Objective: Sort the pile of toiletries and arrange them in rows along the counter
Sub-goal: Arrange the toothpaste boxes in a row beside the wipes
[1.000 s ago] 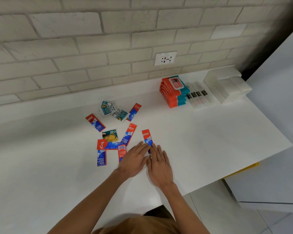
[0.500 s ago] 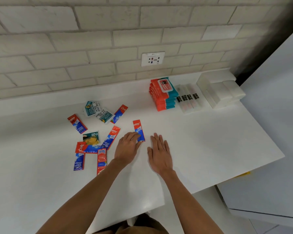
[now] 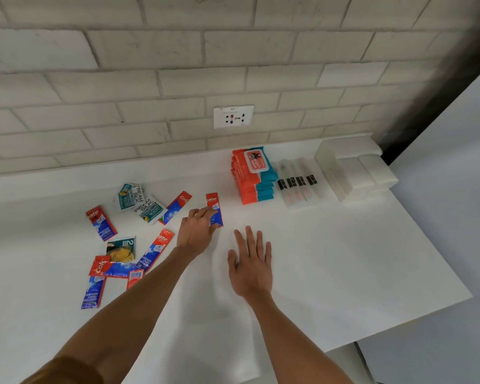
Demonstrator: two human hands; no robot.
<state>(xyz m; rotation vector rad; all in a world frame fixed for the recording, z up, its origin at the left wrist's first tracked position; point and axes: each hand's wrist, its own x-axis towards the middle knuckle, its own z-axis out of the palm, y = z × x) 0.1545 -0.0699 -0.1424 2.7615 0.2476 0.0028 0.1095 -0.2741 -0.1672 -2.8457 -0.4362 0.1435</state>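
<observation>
A red and blue toothpaste sachet (image 3: 213, 204) lies on the white counter (image 3: 344, 259), just left of the stack of orange wipes packs (image 3: 251, 178). The fingertips of my left hand (image 3: 196, 231) rest on its near end. My right hand (image 3: 250, 263) lies flat on the bare counter with fingers spread, to the right of the left hand and apart from the sachet. Several more toothpaste sachets (image 3: 100, 223) and teal shampoo sachets (image 3: 139, 202) lie scattered to the left.
Clear toothbrush packets (image 3: 297, 184) lie in a row right of the wipes. White boxes (image 3: 355, 170) are stacked in the back right corner. A wall socket (image 3: 233, 116) sits above the counter. The counter's edge runs diagonally at the right.
My left hand has slid the toothpaste sachet away from me, toward the wipes stack. My right hand came off the sachet and now lies flat, apart from the left hand.
</observation>
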